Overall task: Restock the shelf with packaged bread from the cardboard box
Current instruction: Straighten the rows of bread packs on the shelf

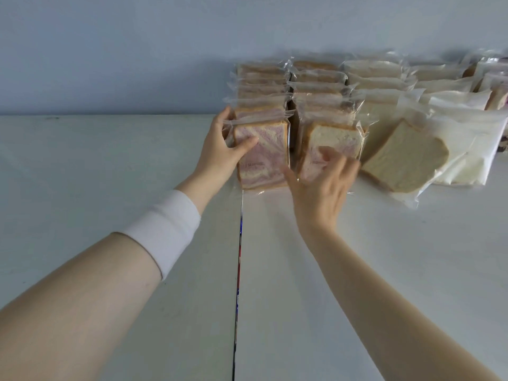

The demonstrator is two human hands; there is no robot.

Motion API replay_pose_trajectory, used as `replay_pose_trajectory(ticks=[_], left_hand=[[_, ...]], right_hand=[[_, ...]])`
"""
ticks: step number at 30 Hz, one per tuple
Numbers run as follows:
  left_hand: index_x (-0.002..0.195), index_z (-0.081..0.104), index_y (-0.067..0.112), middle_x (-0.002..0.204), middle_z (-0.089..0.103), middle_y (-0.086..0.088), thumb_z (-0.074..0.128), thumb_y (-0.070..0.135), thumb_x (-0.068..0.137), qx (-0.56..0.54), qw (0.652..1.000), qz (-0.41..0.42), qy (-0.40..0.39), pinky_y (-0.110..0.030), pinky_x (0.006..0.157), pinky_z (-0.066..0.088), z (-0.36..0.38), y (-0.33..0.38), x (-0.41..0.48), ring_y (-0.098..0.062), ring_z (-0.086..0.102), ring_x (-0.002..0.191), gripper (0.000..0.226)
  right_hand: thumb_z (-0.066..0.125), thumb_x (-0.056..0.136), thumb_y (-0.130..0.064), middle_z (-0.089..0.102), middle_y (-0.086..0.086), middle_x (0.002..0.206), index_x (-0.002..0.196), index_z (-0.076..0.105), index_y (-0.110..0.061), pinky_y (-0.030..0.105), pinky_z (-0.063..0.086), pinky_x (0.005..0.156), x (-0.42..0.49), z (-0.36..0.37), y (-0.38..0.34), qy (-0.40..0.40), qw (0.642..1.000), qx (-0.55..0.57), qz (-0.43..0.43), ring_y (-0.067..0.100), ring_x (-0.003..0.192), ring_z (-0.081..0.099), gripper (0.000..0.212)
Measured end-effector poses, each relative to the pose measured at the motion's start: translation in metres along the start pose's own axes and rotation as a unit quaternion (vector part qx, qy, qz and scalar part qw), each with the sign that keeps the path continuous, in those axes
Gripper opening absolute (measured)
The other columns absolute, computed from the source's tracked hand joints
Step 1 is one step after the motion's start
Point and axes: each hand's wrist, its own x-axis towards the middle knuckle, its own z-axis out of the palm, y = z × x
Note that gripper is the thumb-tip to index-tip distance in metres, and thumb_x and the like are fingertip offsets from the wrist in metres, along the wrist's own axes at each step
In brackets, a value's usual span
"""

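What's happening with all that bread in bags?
A person is lining up bagged bread on a white shelf. Their left hand grips the pink-swirled packet at the front of the leftmost row. Their right hand, fingers spread and blurry, is at the next row's front packet. More packets stand behind, towards the wall, and a plain bread packet lies tilted on the right. No cardboard box is in view.
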Motion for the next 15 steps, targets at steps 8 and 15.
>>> replay_pose_trajectory(ticks=[8,15], left_hand=[[0.145,0.027,0.012,0.148,0.037,0.001,0.066,0.011,0.085,-0.006,0.998,0.049,0.046,0.005,0.094,0.025,0.012,-0.002,0.000,0.002,0.034,0.127,0.071],[0.149,0.008,0.012,0.144,0.026,0.015,0.061,0.005,0.087,-0.039,0.997,0.045,0.041,0.000,0.099,0.027,0.021,-0.003,0.005,0.019,0.036,0.119,0.082]], right_hand=[[0.079,0.069,-0.015,0.036,0.016,0.131,0.148,0.019,-0.014,0.019,0.015,0.104,0.029,-0.020,0.035,-0.020,0.999,-0.033,-0.017,0.028,0.123,0.034,0.099],[0.077,0.072,-0.019,0.040,0.020,0.129,0.148,0.014,-0.005,0.040,0.038,0.103,0.047,-0.019,0.045,-0.072,0.995,-0.037,-0.065,0.033,0.119,0.044,0.100]])
